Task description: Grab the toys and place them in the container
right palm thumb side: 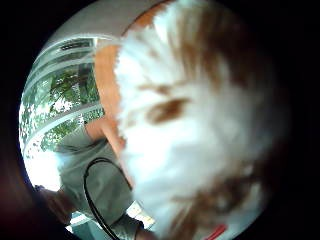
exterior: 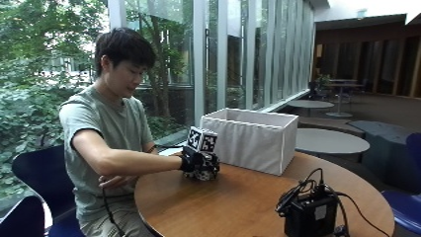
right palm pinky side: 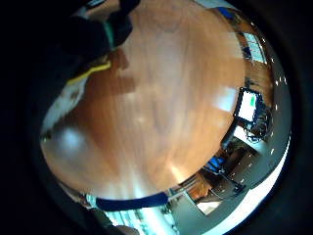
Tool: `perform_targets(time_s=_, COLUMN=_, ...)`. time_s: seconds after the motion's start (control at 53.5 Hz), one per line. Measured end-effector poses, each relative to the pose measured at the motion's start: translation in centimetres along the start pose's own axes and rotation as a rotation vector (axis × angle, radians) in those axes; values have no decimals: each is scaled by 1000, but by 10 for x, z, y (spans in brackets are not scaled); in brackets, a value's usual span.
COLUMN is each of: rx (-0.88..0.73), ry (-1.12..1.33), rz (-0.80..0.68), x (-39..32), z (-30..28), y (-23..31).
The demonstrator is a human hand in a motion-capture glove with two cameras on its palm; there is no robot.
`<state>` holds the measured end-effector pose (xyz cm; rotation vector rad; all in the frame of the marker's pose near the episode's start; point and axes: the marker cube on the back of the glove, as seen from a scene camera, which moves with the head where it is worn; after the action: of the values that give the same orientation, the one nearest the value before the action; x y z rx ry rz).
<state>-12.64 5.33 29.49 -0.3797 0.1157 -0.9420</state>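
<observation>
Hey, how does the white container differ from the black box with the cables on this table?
The white container is pale, looks fabric-sided and is open-topped; the black box is dark and hard-looking, with cables coming from its top. The container looks clearly larger than the box. The container stands just beyond the gloved right hand; the box sits apart, near the table's near edge. Both rest upright on the table.
</observation>
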Motion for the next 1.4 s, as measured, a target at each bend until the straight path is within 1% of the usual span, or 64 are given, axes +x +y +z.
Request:
perform_targets(time_s=0.112, rx=145, ry=-18, rz=22, x=-2, z=1, y=-13)
perform_targets(time_s=0.187, rx=243, ry=-74, rz=52, x=-6, z=-1, y=-25)
perform_targets(time_s=0.262, rx=295, ry=-125, rz=103, x=-11, z=-4, y=-37)
perform_targets(time_s=0.336, rx=291, ry=-143, rz=139, x=-10, z=-9, y=-41)
perform_targets(time_s=0.411, rx=254, ry=-155, rz=168, x=-8, z=-17, y=-37)
perform_targets(time_s=0.486, rx=241, ry=-174, rz=163, x=-27, z=-31, y=-44)
perform_targets(time_s=0.579, rx=224, ry=-153, rz=200, x=-34, z=-69, y=-40)
perform_targets(time_s=0.673, rx=235, ry=-104, rz=253, x=-15, z=-115, y=-20)
perform_targets(time_s=0.71, rx=243, ry=-60, rz=305, x=-4, z=-135, y=-13)
perform_targets(time_s=0.766, rx=287, ry=-56, rz=479, x=13, z=-170, y=-6)
perform_targets(time_s=0.804, rx=327, ry=-65, rz=548, x=14, z=-192, y=-7)
perform_targets(time_s=0.841, rx=355, ry=7, rz=587, x=23, z=-215, y=-3)
perform_targets(time_s=0.897, rx=390, ry=108, rz=701, x=42, z=-249, y=1)
perform_targets(time_s=0.972, rx=488, ry=-50, rz=675, x=35, z=-289, y=-12)
perform_targets(time_s=0.991, rx=490, ry=-27, rz=634, x=34, z=-294, y=-13)
perform_targets(time_s=1.028, rx=467, ry=99, rz=504, x=35, z=-299, y=-13)
perform_targets(time_s=1.065, rx=456, ry=178, rz=430, x=31, z=-308, y=-18)
perform_targets(time_s=1.159, rx=469, ry=209, rz=430, x=15, z=-335, y=-47)
perform_targets(time_s=1.271, rx=469, ry=228, rz=415, x=-3, z=-351, y=-82)
perform_targets(time_s=1.346, rx=480, ry=139, rz=387, x=-37, z=-360, y=-125)
perform_targets(time_s=1.402, rx=459, ry=122, rz=365, x=-45, z=-358, y=-141)
